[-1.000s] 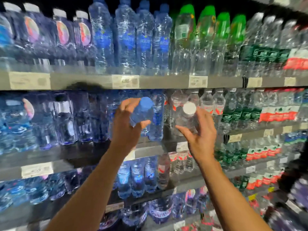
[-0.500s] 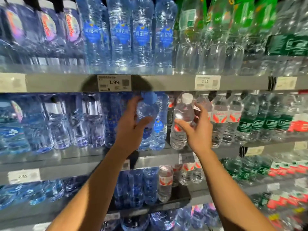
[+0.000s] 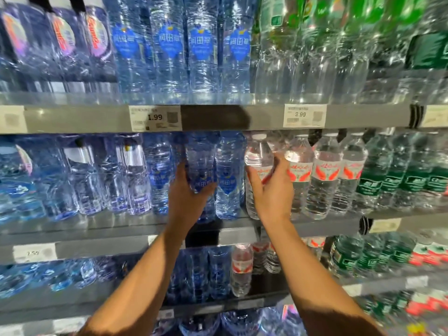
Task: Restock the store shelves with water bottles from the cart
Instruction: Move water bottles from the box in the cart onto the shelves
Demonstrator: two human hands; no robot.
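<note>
My left hand [image 3: 186, 197] grips a blue-tinted water bottle [image 3: 201, 166] with a blue label, standing upright among the matching blue bottles on the middle shelf [image 3: 97, 226]. My right hand [image 3: 274, 190] grips a clear bottle [image 3: 258, 156] with a white cap and a red-and-white label, upright at the left end of the row of like bottles. Both bottles are in under the upper shelf edge. The blue bottle's cap is hidden by that edge. The cart is out of view.
Large blue and green-labelled bottles fill the top shelf [image 3: 218, 117], with price tags 1.99 [image 3: 155, 117] and 2.99 [image 3: 304, 115]. Green-labelled bottles [image 3: 392, 175] stand to the right. Lower shelves hold small blue, red-labelled and green bottles, with a dark gap [image 3: 264, 282] beside them.
Both hands have carried their bottles forward and down from in front of the shelf into the middle-shelf rows; the bottles went from tilted to upright. The view has moved closer.
</note>
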